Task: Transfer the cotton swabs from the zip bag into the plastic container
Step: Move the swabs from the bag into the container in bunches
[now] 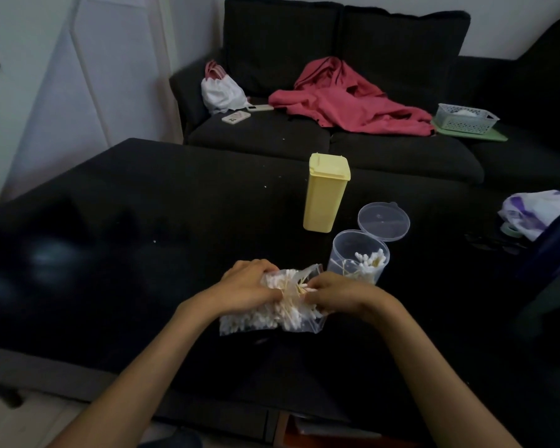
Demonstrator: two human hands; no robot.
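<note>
Swabs [265,313] half-hidden under both hands

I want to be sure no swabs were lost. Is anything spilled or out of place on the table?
No swabs lie loose on the table. They are in the zip bag, held by both hands, or in the clear container, which stands upright with its lid open. Only some tiny pale specks dot the table.

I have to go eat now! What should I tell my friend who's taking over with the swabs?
Left hand is gripping the zip bag at its top.
Right hand is at the bag's opening, pinching some cotton swabs.
The bag lies on the dark table, mostly full.
The clear plastic container stands open just behind, lid flipped back, with some swabs inside.
Left: move the rest over.
</note>
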